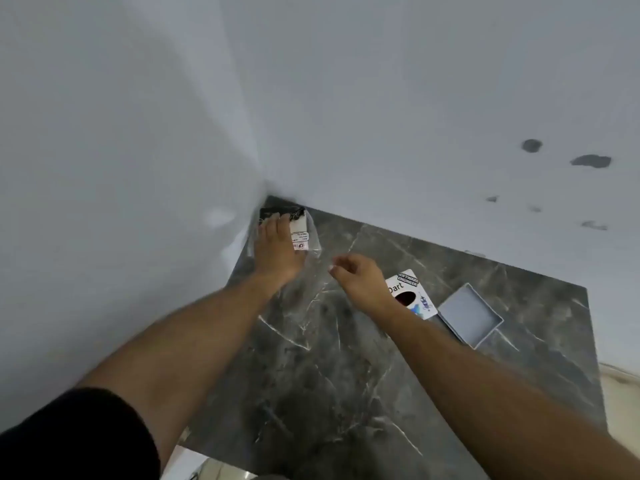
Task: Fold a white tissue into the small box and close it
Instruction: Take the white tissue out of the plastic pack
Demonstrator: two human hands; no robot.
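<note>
Lettering "SOFTWARE ENGINEER" and "Dart" showing on white lid; I am pressing left hand flat on plastic tissue pack, right hand loosely curled, empty; grey rectangular box lying open on marble counter.

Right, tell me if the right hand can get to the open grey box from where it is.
Probably yes. The right hand hovers empty above the marble table, and the grey box lies open to its right. Only a flat printed card lies between them, low enough to pass over.
</note>
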